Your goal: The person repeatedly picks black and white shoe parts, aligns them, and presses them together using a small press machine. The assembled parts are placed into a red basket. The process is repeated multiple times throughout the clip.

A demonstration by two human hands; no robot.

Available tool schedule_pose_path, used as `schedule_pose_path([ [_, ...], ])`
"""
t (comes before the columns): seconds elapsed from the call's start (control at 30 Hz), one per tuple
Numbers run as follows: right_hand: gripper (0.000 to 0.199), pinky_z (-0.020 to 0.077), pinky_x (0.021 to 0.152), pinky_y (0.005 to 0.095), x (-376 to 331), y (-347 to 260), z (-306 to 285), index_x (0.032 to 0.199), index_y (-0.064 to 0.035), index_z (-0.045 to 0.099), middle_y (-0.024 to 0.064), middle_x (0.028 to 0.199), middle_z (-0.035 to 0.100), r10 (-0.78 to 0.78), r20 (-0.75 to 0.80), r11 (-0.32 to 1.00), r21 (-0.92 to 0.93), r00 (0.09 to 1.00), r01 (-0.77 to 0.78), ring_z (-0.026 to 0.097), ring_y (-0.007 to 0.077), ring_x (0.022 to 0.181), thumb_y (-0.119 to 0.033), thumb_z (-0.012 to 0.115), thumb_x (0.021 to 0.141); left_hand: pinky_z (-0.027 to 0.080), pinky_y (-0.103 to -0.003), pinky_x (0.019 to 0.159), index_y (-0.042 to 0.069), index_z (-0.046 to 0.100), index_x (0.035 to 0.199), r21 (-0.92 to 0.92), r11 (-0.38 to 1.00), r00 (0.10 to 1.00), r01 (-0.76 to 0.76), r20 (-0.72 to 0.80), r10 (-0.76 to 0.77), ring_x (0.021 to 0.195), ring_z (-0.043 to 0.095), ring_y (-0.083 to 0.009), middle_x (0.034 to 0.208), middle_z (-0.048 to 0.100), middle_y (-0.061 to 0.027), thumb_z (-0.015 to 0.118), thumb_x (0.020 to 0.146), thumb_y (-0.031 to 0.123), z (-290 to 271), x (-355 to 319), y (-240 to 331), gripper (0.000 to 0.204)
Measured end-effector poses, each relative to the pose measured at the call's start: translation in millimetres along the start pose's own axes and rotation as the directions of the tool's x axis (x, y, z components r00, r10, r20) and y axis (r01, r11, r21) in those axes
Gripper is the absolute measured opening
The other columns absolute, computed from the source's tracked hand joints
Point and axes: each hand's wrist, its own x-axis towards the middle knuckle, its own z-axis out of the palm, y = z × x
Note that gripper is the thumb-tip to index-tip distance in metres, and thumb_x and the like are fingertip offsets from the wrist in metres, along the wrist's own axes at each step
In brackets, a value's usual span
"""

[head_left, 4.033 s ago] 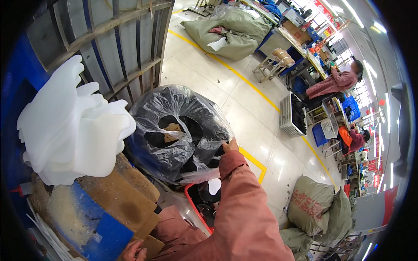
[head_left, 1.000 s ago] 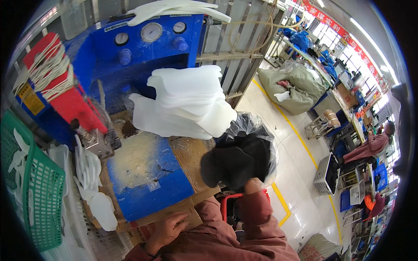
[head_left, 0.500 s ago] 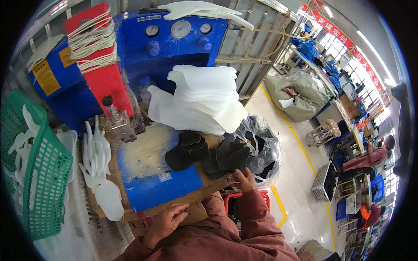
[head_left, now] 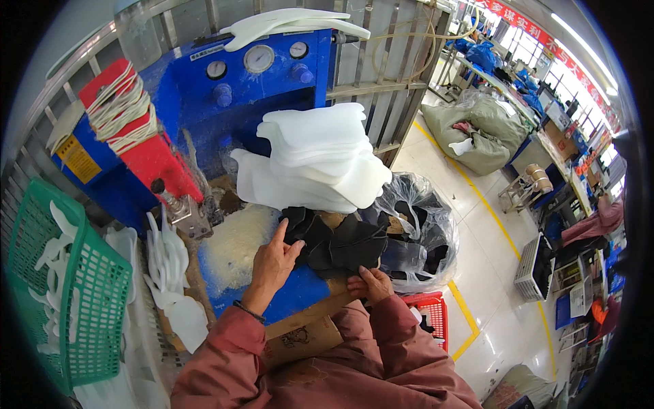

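Two bunches of black, curved, flat pieces (head_left: 351,244), cloth-like in look, lie at the front of the work table. My left hand (head_left: 271,267) reaches over the blue board (head_left: 300,292), fingers stretched out, its index fingertip at the left bunch. At the lower edge of the right bunch is my right hand (head_left: 371,284), fingers loosely bent and apart, its fingertips close to the pieces; whether they touch is hard to see. Behind the black pieces rises a stack of white shaped sheets (head_left: 317,160).
A red press arm (head_left: 139,153) wound with cord stands before a blue machine (head_left: 197,88) with gauges. Left are a green basket (head_left: 102,307) and loose white pieces (head_left: 184,320). A clear plastic bag (head_left: 436,232) and red basket (head_left: 436,310) stand right.
My left hand has risen from near my lap to the left black bunch, its fingers stretching out. My right hand stays by the right bunch. The head view has shifted.
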Motion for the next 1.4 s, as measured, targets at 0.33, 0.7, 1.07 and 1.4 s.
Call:
schedule_pose_path([
  [0.33,0.039,0.0597,0.080,0.0336,-67,-54,-7,0.122,0.0023,0.067,0.0129,0.099,0.074,0.135,0.310,0.926,-0.377,0.941,-0.009,0.073,0.0217,0.089,-0.033,0.061,0.107,0.059,-0.029,0.081,0.001,0.072,0.123,-0.560,0.826,0.978,-0.069,-0.202,-0.056,0.092,0.070,-0.0121,0.100,0.073,-0.0052,0.067,0.104,0.028,-1,-11,1,0.033],
  [0.7,0.088,0.0347,0.119,0.0368,-101,-50,132,0.163,0.0044,0.021,0.0161,0.158,0.045,-0.461,0.572,0.631,-0.326,0.678,0.704,0.043,0.0277,0.145,-0.025,0.074,0.099,0.063,-0.027,0.075,0.005,0.065,0.113,-0.979,0.199,0.978,-0.048,-0.087,-0.189,0.089,0.073,-0.0147,0.106,0.073,-0.0072,0.064,0.101,0.002,-19,-113,27,0.012],
  [1.07,0.022,0.0513,0.087,0.0243,-90,-58,129,0.127,0.0001,0.066,-0.0013,0.106,0.069,-0.501,0.419,0.723,-0.279,0.757,0.632,0.061,0.0063,0.097,-0.007,0.058,0.107,0.061,-0.030,0.071,0.004,0.065,0.112,-0.996,-0.040,0.983,0.080,0.085,-0.164,0.090,0.074,-0.0189,0.103,0.073,-0.0109,0.063,0.102,0.001,-26,-187,-36,0.011],
  [1.4,0.018,0.0545,0.075,0.0383,-103,-115,186,0.113,-0.0016,0.073,0.0168,0.092,0.069,-0.226,0.908,0.192,-0.313,0.353,0.930,0.069,0.0337,0.083,-0.005,0.066,0.096,0.057,-0.035,0.090,-0.004,0.064,0.129,-0.370,0.904,0.824,-0.214,-0.566,-0.037,0.105,0.070,-0.0208,0.115,0.071,-0.0134,0.075,0.093,0.008,-110,-247,8,0.039],
])
